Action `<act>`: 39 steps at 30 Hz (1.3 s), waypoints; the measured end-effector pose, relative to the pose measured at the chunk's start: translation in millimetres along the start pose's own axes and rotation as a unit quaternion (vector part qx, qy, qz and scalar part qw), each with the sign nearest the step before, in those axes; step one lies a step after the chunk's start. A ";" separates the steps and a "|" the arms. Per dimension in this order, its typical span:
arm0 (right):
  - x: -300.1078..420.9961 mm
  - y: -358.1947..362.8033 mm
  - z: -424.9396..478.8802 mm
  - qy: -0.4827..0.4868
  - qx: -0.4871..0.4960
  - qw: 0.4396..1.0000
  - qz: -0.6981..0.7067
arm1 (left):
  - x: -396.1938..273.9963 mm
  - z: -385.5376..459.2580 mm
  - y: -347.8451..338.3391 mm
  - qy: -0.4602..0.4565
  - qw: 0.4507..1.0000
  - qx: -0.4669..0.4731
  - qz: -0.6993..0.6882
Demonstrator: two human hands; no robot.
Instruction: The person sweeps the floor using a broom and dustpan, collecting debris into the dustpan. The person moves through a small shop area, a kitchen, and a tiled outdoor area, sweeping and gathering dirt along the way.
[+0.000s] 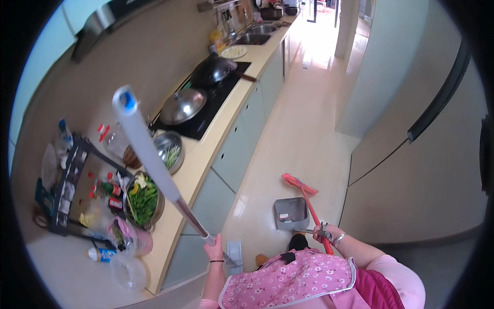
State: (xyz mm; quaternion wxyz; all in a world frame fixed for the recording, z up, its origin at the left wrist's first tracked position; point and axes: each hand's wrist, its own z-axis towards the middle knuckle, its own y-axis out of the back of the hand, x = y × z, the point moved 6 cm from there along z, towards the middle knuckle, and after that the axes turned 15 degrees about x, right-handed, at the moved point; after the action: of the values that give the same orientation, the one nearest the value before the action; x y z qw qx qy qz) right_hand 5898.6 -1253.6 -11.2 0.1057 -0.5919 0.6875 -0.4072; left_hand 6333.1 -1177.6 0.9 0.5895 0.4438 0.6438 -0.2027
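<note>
My left hand (214, 249) grips the lower part of a mop pole (148, 154); its thick grey-white handle end rises up and to the left, past the counter. The flat grey mop head (234, 257) lies near the floor beside this hand. My right hand (323, 234) is closed around the red handle of a broom (310, 202) and the metal handle of a dustpan. The broom's red bristle head rests on the floor farther ahead. Between it and my feet stands the grey dustpan (292, 212), with a small piece of litter in it.
A long counter (197, 164) runs along the left, with a lidded pan (183, 106), a lidded wok (214, 70), a pot of leafy greens (142, 201), a metal bowl and bottles. A refrigerator (409, 177) stands at the right. Pale floor (305, 116) stretches ahead between them.
</note>
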 end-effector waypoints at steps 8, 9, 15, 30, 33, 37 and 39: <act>149.3 34.1 -23.8 0.019 -0.041 0.998 -0.038 | -197.8 63.5 -118.3 -0.057 0.994 0.096 0.021; 166.4 34.9 -25.4 0.024 -0.063 0.995 -0.071 | -214.1 67.4 -134.5 -0.055 0.993 0.103 0.016; 286.8 34.0 8.5 0.070 -0.037 0.996 -0.038 | -275.3 123.6 -230.5 -0.101 0.979 0.177 -0.008; 605.5 48.7 88.6 0.120 -0.038 0.982 -0.140 | -418.9 366.9 -508.1 -0.143 0.941 0.288 -0.103; 658.0 62.1 102.7 0.143 -0.035 0.978 -0.147 | -452.5 414.6 -566.3 -0.166 0.931 0.298 -0.129; 754.2 98.3 138.1 0.153 -0.065 0.981 -0.095 | -510.2 483.7 -654.3 -0.218 0.926 0.278 -0.130; 806.0 112.3 152.7 0.151 -0.061 0.982 -0.097 | -542.5 512.4 -693.4 -0.230 0.928 0.266 -0.119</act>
State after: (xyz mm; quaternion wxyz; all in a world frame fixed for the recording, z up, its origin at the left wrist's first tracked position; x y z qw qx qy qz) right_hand 5689.4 -2049.0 84.6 -0.0756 -0.5929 0.6584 -0.4574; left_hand 6019.6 -2123.0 214.4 0.5534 0.4452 0.4611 -0.5319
